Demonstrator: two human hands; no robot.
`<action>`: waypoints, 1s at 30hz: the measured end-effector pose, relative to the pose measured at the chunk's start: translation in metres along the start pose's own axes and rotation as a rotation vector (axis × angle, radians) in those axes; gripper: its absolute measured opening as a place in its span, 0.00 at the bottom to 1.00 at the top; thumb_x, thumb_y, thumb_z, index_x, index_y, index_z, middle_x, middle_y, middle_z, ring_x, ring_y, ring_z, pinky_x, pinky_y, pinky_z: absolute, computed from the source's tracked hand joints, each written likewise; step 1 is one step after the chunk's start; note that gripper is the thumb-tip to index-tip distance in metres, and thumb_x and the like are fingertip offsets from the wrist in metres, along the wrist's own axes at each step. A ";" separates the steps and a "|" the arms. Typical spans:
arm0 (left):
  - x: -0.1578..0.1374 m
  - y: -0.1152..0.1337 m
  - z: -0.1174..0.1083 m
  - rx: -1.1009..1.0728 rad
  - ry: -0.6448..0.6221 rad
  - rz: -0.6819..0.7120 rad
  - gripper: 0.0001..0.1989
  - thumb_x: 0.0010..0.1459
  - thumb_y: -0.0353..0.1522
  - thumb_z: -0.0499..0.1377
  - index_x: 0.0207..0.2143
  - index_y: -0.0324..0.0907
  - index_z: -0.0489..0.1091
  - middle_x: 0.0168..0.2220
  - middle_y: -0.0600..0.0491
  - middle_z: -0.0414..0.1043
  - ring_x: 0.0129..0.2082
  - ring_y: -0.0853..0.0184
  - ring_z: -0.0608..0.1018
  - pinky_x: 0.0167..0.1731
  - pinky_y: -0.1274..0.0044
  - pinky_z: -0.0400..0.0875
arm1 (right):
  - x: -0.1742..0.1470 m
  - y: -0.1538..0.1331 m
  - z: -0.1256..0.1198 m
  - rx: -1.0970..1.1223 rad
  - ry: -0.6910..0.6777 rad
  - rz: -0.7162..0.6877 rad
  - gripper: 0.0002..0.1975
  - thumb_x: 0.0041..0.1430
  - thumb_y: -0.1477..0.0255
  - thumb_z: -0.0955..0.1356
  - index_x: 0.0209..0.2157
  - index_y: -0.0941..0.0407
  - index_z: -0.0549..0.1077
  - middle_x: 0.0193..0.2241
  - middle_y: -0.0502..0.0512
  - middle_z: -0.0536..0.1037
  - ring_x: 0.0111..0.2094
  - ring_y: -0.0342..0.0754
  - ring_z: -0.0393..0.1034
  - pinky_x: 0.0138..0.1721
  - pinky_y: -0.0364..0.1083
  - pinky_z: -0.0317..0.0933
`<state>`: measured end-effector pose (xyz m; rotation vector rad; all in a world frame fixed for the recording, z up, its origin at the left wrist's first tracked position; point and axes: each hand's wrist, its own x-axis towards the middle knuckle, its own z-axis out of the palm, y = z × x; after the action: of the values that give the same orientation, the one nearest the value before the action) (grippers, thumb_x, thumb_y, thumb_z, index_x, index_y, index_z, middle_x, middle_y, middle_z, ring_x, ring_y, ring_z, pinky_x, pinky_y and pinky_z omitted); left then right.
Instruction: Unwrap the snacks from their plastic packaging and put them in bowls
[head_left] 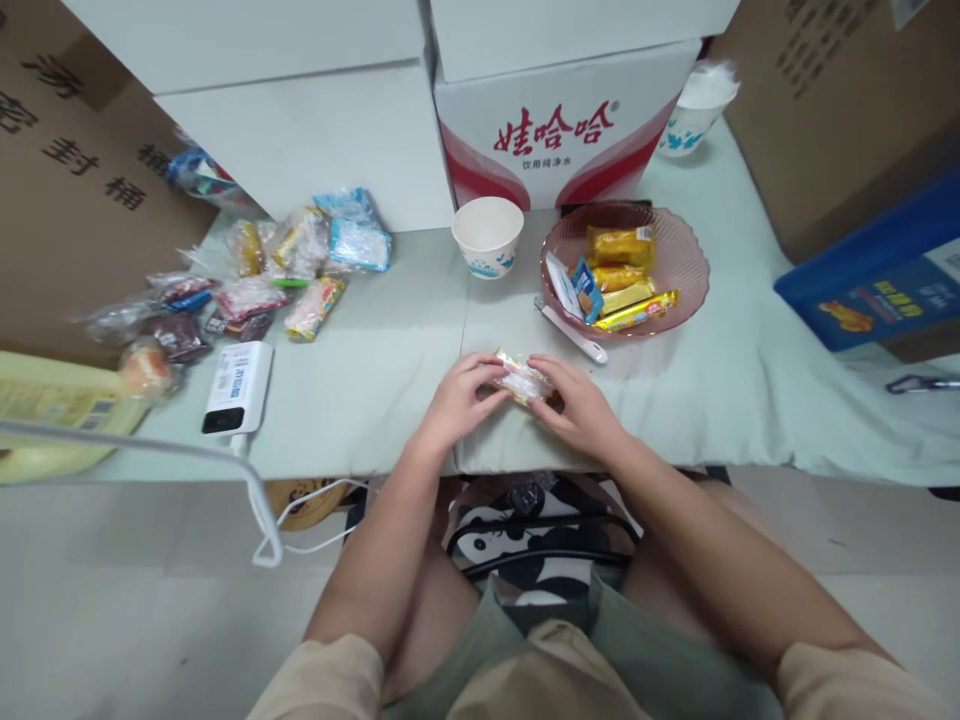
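Between my two hands, near the table's front edge, is a small snack packet (pixel 521 382) in shiny clear and yellow wrapping. My left hand (pixel 459 402) grips its left end with thumb and fingers. At the other end, my right hand (pixel 574 402) has its fingers closed on the wrapper; part of the packet is hidden there. Just beyond my hands lies a utility knife (pixel 571 332) with a pale handle. Behind it stands a pink ribbed bowl (pixel 686 260) with several yellow packets and a blue packet. A paper cup (pixel 487 235) stands upright left of the bowl.
Several wrapped snacks (pixel 247 298) are heaped at the left, near a white power bank (pixel 238 390) with a cable. White cartons (pixel 555 130) wall off the back. Another paper cup (pixel 686 125) stands back right. A blue package (pixel 877 270) leans at the right.
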<state>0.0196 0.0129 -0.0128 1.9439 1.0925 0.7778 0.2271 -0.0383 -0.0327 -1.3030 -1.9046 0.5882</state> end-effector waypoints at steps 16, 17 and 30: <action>0.006 0.005 -0.015 -0.807 0.512 -0.630 0.16 0.38 0.27 0.59 0.34 0.44 0.66 0.27 0.59 0.69 0.27 0.73 0.73 0.28 0.82 0.71 | 0.003 -0.002 -0.018 0.142 0.192 0.099 0.05 0.59 0.73 0.66 0.33 0.52 0.74 0.35 0.55 0.75 0.40 0.52 0.72 0.45 0.53 0.67; 0.006 0.004 -0.019 -0.799 0.536 -0.632 0.15 0.38 0.27 0.58 0.33 0.43 0.66 0.26 0.59 0.68 0.26 0.73 0.73 0.27 0.82 0.71 | 0.004 0.000 -0.021 0.169 0.261 0.111 0.03 0.58 0.72 0.66 0.32 0.52 0.73 0.36 0.55 0.76 0.42 0.53 0.72 0.47 0.53 0.66; -0.011 -0.018 -0.041 0.089 0.447 -0.262 0.08 0.47 0.32 0.66 0.32 0.42 0.75 0.45 0.49 0.67 0.49 0.59 0.73 0.54 0.67 0.69 | 0.001 0.007 -0.025 -0.130 0.188 0.052 0.11 0.56 0.67 0.69 0.42 0.52 0.76 0.32 0.55 0.69 0.36 0.53 0.65 0.41 0.53 0.63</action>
<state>-0.0249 0.0226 -0.0080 1.6883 1.6342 1.0587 0.2503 -0.0355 -0.0216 -1.4416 -1.7824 0.3581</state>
